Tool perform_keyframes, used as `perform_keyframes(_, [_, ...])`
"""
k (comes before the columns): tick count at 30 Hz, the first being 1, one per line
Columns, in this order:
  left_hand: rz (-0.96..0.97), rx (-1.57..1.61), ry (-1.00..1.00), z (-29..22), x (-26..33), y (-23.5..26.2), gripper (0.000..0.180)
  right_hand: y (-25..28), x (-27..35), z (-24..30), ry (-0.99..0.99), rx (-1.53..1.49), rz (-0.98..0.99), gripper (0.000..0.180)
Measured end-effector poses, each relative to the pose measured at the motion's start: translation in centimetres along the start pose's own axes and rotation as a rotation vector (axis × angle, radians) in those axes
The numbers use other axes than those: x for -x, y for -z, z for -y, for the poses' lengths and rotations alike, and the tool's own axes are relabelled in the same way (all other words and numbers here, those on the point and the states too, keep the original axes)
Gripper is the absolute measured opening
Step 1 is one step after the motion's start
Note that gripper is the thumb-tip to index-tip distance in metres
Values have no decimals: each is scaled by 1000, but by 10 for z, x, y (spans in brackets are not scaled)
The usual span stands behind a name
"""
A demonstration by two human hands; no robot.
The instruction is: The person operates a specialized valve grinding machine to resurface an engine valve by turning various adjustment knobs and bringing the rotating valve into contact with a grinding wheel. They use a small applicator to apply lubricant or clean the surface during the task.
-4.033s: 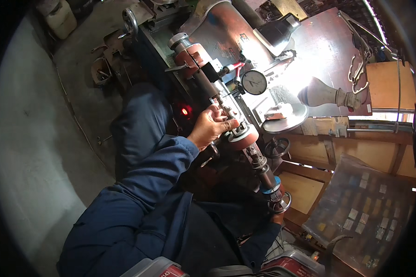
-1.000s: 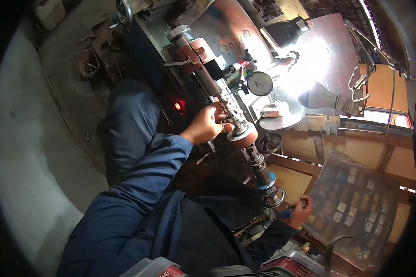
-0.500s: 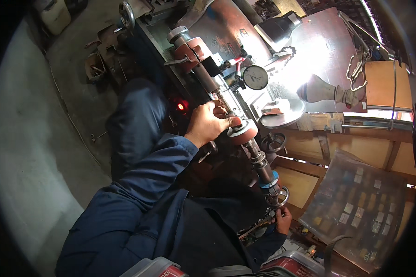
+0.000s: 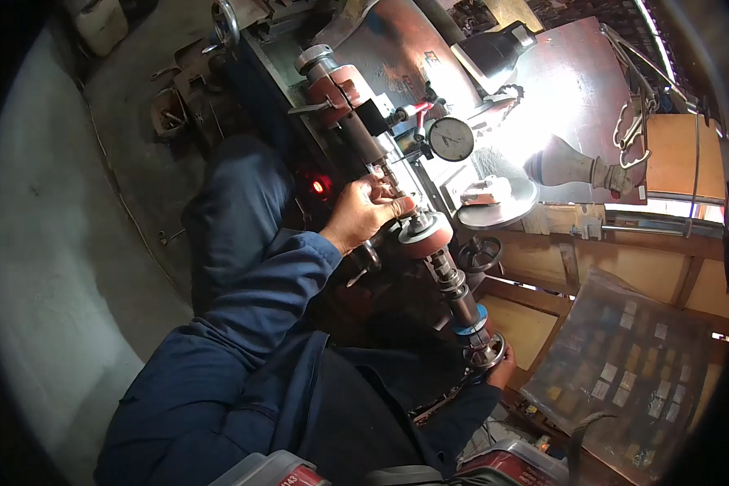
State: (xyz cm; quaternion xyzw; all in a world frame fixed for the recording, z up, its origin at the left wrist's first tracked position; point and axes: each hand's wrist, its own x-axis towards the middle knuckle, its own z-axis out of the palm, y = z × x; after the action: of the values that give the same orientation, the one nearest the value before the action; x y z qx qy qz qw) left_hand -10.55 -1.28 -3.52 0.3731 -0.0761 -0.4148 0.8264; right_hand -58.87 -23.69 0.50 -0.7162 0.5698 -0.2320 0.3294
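Observation:
My left hand (image 4: 360,212) is closed on a slim metal shaft (image 4: 390,173) mounted in the machine, its thumb lying along the near end. Just past the thumb sits a reddish-brown round collar (image 4: 429,243) with a metal face. A dial gauge (image 4: 450,139) on a red-jointed arm stands to the right of the shaft. At the near end of the machine, beyond a blue ring (image 4: 472,319), is a small metal handwheel (image 4: 486,353). My right hand (image 4: 504,368) is at that wheel's right rim, its fingers mostly hidden behind it.
A bright lamp (image 4: 494,53) lights a grinding-type machine bed at the upper right. A round metal plate (image 4: 500,206) holds a pale block. A black handwheel (image 4: 479,254) stands beside the collar. A plastic sheet (image 4: 624,356) covers small labelled pieces at lower right.
My right hand has moved up from below the small handwheel to its right rim, and the wheel's tilt looks different. My left thumb has drawn back slightly from the collar.

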Motion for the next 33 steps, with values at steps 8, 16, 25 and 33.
perform_keyframes(8, [7, 25, -4, -3, 0, -2, 19, -6, 5, -35, -128, -55, 112, 18])
perform_keyframes(16, [7, 27, -25, -4, -1, 1, 21, 31, 63, 78, -296, -87, 443, 23])
perform_keyframes(25, [15, -25, 15, -7, 2, 0, 19, -6, -15, -37, -475, -468, -104, 25])
perform_keyframes(33, [-14, -36, -39, -3, -2, 4, 25, 30, 48, 78, -234, -57, 479, 29])
